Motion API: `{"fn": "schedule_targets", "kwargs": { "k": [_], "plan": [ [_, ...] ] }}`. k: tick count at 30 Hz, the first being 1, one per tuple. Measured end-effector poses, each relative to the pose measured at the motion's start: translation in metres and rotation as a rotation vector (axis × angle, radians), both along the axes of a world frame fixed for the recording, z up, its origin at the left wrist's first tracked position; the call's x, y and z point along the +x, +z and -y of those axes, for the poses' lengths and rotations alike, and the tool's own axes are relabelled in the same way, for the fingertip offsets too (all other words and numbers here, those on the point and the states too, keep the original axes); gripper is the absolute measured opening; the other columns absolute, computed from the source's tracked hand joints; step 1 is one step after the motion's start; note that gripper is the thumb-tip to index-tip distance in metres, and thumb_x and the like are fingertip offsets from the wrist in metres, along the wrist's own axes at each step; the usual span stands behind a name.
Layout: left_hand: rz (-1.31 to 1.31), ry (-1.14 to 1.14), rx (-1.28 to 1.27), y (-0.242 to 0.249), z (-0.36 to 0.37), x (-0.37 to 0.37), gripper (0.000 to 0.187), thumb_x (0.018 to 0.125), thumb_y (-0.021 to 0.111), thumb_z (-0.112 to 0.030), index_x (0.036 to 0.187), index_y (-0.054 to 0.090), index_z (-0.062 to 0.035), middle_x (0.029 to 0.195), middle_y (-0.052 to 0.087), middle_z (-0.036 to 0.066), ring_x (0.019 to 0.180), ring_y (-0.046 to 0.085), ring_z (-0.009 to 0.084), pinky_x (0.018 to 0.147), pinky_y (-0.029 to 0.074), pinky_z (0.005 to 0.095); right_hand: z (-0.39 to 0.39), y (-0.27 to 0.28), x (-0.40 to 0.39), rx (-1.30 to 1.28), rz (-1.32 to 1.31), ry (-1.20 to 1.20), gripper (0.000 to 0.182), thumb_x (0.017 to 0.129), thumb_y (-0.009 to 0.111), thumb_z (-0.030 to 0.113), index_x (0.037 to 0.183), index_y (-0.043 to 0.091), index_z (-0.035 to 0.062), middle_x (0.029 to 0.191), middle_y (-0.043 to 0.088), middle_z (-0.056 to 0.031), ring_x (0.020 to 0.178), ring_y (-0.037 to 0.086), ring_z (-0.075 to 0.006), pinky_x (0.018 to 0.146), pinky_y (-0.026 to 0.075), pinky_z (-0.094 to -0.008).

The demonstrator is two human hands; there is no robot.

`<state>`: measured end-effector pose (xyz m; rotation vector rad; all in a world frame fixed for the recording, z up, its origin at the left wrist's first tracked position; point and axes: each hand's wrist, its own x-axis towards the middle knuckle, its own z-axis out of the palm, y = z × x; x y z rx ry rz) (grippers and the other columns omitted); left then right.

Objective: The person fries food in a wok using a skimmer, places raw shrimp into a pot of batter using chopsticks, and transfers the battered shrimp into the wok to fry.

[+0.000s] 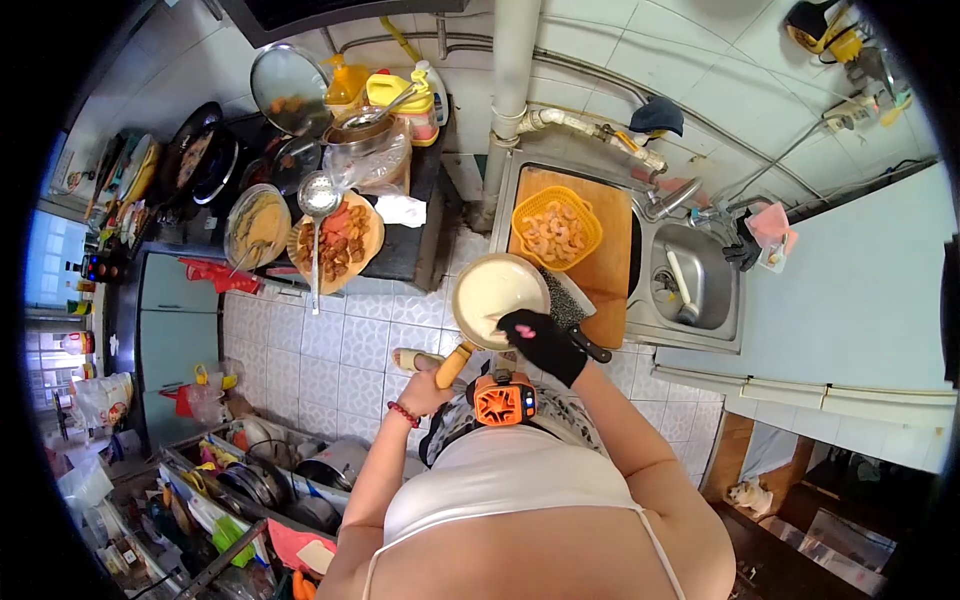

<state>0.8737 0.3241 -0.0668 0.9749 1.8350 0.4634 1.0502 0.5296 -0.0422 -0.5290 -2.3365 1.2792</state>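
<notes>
My left hand (425, 393), with a red bead bracelet at the wrist, is closed around the wooden handle of a saucepan (545, 283). Pale, creamy batter (497, 295) fills much of the pan, which is held in front of the counter edge. My right hand (543, 345) wears a black glove and reaches over the near rim, its fingertips pinched together at the batter. Whatever those fingers hold is too small to make out. Beyond the pan, a yellow plastic basket (557, 228) of peeled shrimp rests on a wooden cutting board (607, 265). A black-handled knife (590, 344) lies by my right wrist.
A steel sink (725, 300) lies right of the board. On the left counter are a plate of browned food pieces (340, 240), a ladle (318, 205) across it, and a bowl of yellowish crumbs (256, 228). Racks of pans (335, 465) stand at lower left.
</notes>
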Motion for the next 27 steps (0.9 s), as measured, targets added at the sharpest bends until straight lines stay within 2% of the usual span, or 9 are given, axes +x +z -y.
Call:
{"fn": "schedule_targets", "kwargs": {
  "k": [2,3,6,9,12,15,18,21,27],
  "plan": [
    [-0.028,-0.016,0.015,-0.014,0.004,-0.002,0.027,0.074,0.061,-0.016,0.098,0.058,-0.0028,0.068,0.064,0.013,0.052,0.062,0.0207,0.050,0.050,0.0330,-0.016,-0.008,0.017,-0.422,-0.112,-0.137,0.016,0.077,0.059,-0.002,0.092,0.062,0.0027,0.083,0.062,-0.0085,0.071,0.060,-0.0151,0.065,0.050,-0.0274],
    [-0.041,-0.021,0.017,-0.014,0.006,-0.002,0.027,0.074,0.061,-0.016,0.098,0.058,-0.0029,0.068,0.064,0.013,0.052,0.062,0.0208,0.050,0.050,0.0332,-0.020,0.015,0.023,-0.584,-0.004,-0.219,0.017,0.079,0.059,-0.003,0.095,0.062,0.0006,0.090,0.065,-0.0077,0.079,0.061,-0.0124,0.069,0.051,-0.0257],
    [0.018,0.020,-0.114,0.005,-0.002,0.001,0.028,0.074,0.061,-0.016,0.098,0.057,-0.0021,0.069,0.064,0.014,0.052,0.062,0.0206,0.051,0.050,0.0335,-0.024,0.039,0.038,-0.390,-0.063,-0.252,0.018,0.079,0.060,-0.002,0.096,0.062,0.0035,0.086,0.065,-0.0076,0.079,0.063,-0.0164,0.067,0.051,-0.0260],
    [0.010,0.003,-0.089,-0.001,-0.001,0.003,0.030,0.074,0.062,-0.016,0.100,0.057,-0.0008,0.068,0.064,0.014,0.051,0.062,0.0208,0.050,0.050,0.0333,-0.026,0.059,0.040,0.062,-0.011,-0.198,0.018,0.079,0.063,0.002,0.096,0.063,0.0064,0.086,0.064,-0.0086,0.077,0.064,-0.0217,0.065,0.051,-0.0271],
    [-0.035,-0.008,-0.013,-0.005,0.002,0.005,0.033,0.075,0.062,-0.018,0.101,0.056,0.0000,0.066,0.063,0.014,0.050,0.062,0.0222,0.049,0.050,0.0339,-0.027,0.061,0.037,0.214,-0.018,-0.213,0.016,0.078,0.064,0.005,0.094,0.063,0.0084,0.080,0.062,-0.0090,0.071,0.062,-0.0262,0.061,0.050,-0.0299],
    [-0.011,0.001,-0.057,0.004,-0.001,0.005,0.033,0.076,0.062,-0.019,0.103,0.055,-0.0005,0.065,0.063,0.015,0.050,0.062,0.0239,0.049,0.050,0.0355,-0.029,0.054,0.040,0.273,0.006,-0.201,0.013,0.077,0.063,0.004,0.089,0.062,0.0100,0.071,0.057,-0.0079,0.064,0.059,-0.0256,0.056,0.048,-0.0326],
    [0.031,0.069,-0.050,0.017,-0.005,0.010,0.030,0.072,0.060,-0.018,0.095,0.060,0.0011,0.065,0.062,0.019,0.056,0.064,0.0297,0.055,0.052,0.0372,-0.023,0.061,0.040,0.317,0.029,-0.180,0.011,0.078,0.062,0.004,0.086,0.060,0.0112,0.065,0.051,-0.0073,0.058,0.055,-0.0245,0.052,0.045,-0.0340],
    [-0.079,-0.029,-0.022,-0.004,0.001,0.007,0.030,0.077,0.060,-0.017,0.102,0.056,-0.0003,0.065,0.063,0.014,0.049,0.062,0.0212,0.047,0.049,0.0331,-0.028,0.052,0.043,0.231,-0.038,-0.199,0.011,0.078,0.063,0.006,0.087,0.060,0.0117,0.066,0.050,-0.0074,0.058,0.055,-0.0244,0.051,0.044,-0.0344],
    [-0.004,0.001,-0.049,0.011,-0.003,0.010,0.031,0.077,0.060,-0.015,0.104,0.057,0.0004,0.064,0.062,0.011,0.048,0.060,0.0193,0.045,0.048,0.0314,-0.029,0.049,0.047,0.275,-0.014,-0.181,0.014,0.078,0.063,0.006,0.091,0.061,0.0117,0.067,0.051,-0.0085,0.059,0.055,-0.0246,0.052,0.044,-0.0345]
  ]
}}
